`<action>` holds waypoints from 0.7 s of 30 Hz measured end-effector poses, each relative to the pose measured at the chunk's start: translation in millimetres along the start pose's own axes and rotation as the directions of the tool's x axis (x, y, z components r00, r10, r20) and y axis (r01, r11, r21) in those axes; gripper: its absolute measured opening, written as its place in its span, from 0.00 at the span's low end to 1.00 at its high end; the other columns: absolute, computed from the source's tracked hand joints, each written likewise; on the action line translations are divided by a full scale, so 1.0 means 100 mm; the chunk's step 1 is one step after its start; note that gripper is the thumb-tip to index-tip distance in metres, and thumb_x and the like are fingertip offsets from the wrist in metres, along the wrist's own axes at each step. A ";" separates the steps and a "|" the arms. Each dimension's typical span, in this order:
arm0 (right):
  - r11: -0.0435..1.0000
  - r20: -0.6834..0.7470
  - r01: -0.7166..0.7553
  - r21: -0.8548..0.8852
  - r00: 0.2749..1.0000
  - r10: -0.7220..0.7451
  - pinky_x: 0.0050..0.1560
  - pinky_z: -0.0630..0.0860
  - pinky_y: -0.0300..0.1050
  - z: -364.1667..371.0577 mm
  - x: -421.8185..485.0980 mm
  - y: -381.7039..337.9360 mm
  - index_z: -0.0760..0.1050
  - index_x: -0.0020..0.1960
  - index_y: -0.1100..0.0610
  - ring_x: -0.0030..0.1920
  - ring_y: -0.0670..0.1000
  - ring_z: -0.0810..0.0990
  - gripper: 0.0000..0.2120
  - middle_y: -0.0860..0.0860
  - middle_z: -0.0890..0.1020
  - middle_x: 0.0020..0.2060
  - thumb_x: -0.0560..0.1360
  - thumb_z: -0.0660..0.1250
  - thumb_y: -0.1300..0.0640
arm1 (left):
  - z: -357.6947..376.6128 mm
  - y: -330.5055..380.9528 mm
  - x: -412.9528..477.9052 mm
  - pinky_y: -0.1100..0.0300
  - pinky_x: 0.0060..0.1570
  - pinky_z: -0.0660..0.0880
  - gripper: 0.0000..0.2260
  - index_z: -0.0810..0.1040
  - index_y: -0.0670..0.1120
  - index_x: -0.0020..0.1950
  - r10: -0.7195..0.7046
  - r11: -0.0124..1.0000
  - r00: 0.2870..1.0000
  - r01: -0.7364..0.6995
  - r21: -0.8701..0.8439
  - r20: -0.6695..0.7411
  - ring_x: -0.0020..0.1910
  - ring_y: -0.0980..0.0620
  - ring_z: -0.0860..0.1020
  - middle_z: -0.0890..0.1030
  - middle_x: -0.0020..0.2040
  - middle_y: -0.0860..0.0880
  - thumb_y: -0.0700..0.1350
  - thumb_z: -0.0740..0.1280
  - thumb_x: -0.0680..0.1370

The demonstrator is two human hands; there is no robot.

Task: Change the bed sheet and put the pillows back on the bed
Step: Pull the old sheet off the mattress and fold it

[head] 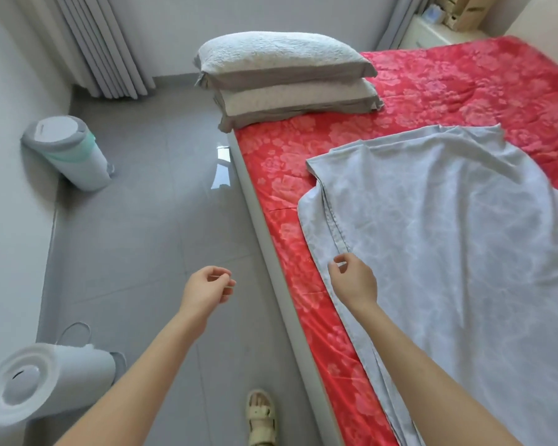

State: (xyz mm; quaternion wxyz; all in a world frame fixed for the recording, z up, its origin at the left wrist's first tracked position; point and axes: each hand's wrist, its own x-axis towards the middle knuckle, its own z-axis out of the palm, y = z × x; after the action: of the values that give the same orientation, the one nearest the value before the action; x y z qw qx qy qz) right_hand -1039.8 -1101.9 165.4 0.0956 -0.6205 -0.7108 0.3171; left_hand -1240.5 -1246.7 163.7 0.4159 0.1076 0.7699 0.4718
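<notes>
A red flowered cover [432, 88] lies over the bed. A pale grey sheet [448, 239], partly folded over itself, is spread on the bed's near right part. Two grey pillows [281, 82] are stacked at the bed's far left corner. My right hand [351, 278] hovers at the grey sheet's left hem, fingers loosely curled, and whether it pinches the hem I cannot tell. My left hand [208, 284] hangs over the floor left of the bed, fingers loosely curled, holding nothing.
The grey bed frame edge [271, 252] runs diagonally beside the grey tiled floor [149, 220]. A white and green bin [68, 152] stands by the left wall. A white appliance [45, 381] sits at the near left. Curtains [103, 43] hang behind. My sandalled foot [261, 416] stands near the bed.
</notes>
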 end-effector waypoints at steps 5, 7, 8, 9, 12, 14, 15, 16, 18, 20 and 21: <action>0.998 -0.067 -0.057 -0.025 0.996 0.055 0.44 0.70 0.45 0.02 1.10 -0.20 0.74 0.60 0.57 0.47 0.54 0.78 0.15 0.52 0.81 0.47 0.78 0.60 0.50 | 0.41 0.64 1.06 0.59 0.40 0.75 0.09 0.75 0.44 0.43 -0.006 1.000 0.999 0.005 0.005 0.046 0.38 0.49 0.78 0.80 0.41 0.44 0.34 0.59 0.78; 0.995 -0.069 -0.078 -0.056 0.995 0.074 0.46 0.71 0.46 0.08 1.63 -0.33 0.73 0.61 0.57 0.51 0.55 0.78 0.16 0.53 0.81 0.50 0.79 0.61 0.49 | 0.57 0.85 1.57 0.60 0.39 0.76 0.08 0.76 0.44 0.43 -0.017 1.000 0.999 0.017 0.012 0.043 0.40 0.49 0.78 0.80 0.42 0.43 0.35 0.59 0.78; 0.994 -0.071 -0.077 -0.079 0.995 0.072 0.47 0.71 0.46 0.15 1.89 -0.40 0.73 0.62 0.57 0.52 0.55 0.78 0.16 0.53 0.81 0.51 0.79 0.61 0.49 | 0.65 0.94 1.83 0.61 0.38 0.75 0.08 0.76 0.44 0.44 -0.024 1.000 0.999 0.024 0.012 0.035 0.40 0.49 0.78 0.81 0.43 0.43 0.35 0.59 0.78; 0.991 -0.075 -0.072 -0.112 0.995 0.064 0.46 0.71 0.45 0.22 2.13 -0.47 0.73 0.62 0.57 0.53 0.56 0.78 0.17 0.53 0.80 0.53 0.78 0.61 0.48 | 0.73 1.01 2.08 0.62 0.38 0.74 0.08 0.76 0.43 0.44 -0.033 0.999 0.999 0.032 0.023 0.030 0.40 0.49 0.78 0.81 0.43 0.43 0.35 0.59 0.78; 0.975 -0.090 -0.055 -0.214 0.995 0.036 0.44 0.70 0.45 0.50 2.79 -0.62 0.72 0.61 0.57 0.53 0.56 0.78 0.17 0.53 0.80 0.53 0.78 0.61 0.48 | 0.95 1.16 2.67 0.63 0.38 0.75 0.07 0.76 0.42 0.47 -0.054 0.997 0.998 0.053 0.050 0.031 0.41 0.49 0.78 0.80 0.41 0.45 0.34 0.59 0.78; 0.960 -0.088 -0.065 -0.273 0.995 0.042 0.44 0.70 0.46 0.69 3.19 -0.69 0.71 0.61 0.58 0.53 0.57 0.77 0.17 0.53 0.78 0.55 0.78 0.61 0.48 | 1.06 1.20 2.95 0.62 0.39 0.75 0.07 0.76 0.42 0.47 -0.063 0.996 0.996 0.059 0.065 0.061 0.40 0.49 0.78 0.80 0.41 0.45 0.34 0.59 0.77; 0.950 -0.081 -0.072 -0.303 0.996 0.049 0.45 0.70 0.46 0.79 3.39 -0.72 0.70 0.61 0.58 0.54 0.57 0.76 0.17 0.53 0.77 0.56 0.78 0.61 0.48 | 1.10 1.20 3.09 0.61 0.39 0.75 0.07 0.76 0.42 0.47 -0.068 0.995 0.995 0.062 0.079 0.077 0.40 0.49 0.78 0.81 0.41 0.45 0.34 0.60 0.77; 0.936 -0.072 -0.077 -0.342 0.996 0.056 0.45 0.70 0.46 0.87 3.58 -0.75 0.69 0.62 0.58 0.55 0.57 0.75 0.18 0.53 0.76 0.56 0.78 0.61 0.47 | 1.13 1.21 3.24 0.61 0.40 0.75 0.07 0.76 0.43 0.47 -0.076 0.993 0.993 0.067 0.101 0.092 0.40 0.49 0.78 0.81 0.41 0.45 0.34 0.60 0.77; 0.891 -0.041 -0.094 -0.445 0.996 0.084 0.46 0.71 0.46 1.04 3.92 -0.80 0.65 0.65 0.57 0.56 0.56 0.74 0.22 0.53 0.74 0.58 0.77 0.62 0.45 | 1.21 1.23 3.55 0.58 0.41 0.76 0.07 0.77 0.43 0.47 -0.093 0.985 0.988 0.074 0.155 0.119 0.41 0.49 0.79 0.81 0.42 0.45 0.35 0.60 0.78; 0.822 -0.015 -0.128 -0.555 0.990 0.144 0.49 0.71 0.45 1.19 4.24 -0.80 0.62 0.67 0.56 0.56 0.54 0.73 0.26 0.53 0.73 0.58 0.76 0.64 0.42 | 1.31 1.27 3.84 0.52 0.45 0.77 0.08 0.77 0.43 0.46 -0.110 0.976 0.983 0.079 0.201 0.146 0.41 0.47 0.79 0.82 0.42 0.45 0.35 0.60 0.78; 0.783 0.000 -0.146 -0.605 0.983 0.183 0.49 0.71 0.45 1.26 4.36 -0.81 0.62 0.66 0.55 0.55 0.53 0.74 0.27 0.52 0.73 0.57 0.75 0.65 0.42 | 1.36 1.29 3.96 0.51 0.47 0.77 0.08 0.77 0.43 0.46 -0.120 0.970 0.979 0.081 0.228 0.163 0.42 0.47 0.79 0.82 0.42 0.45 0.35 0.60 0.78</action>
State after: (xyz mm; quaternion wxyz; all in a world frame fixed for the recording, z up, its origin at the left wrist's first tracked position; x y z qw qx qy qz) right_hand -1264.7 -735.1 1.0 -0.1553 -0.6685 -0.7204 0.0996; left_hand -1419.2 -870.5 26.9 0.4911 0.1549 0.7823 0.3505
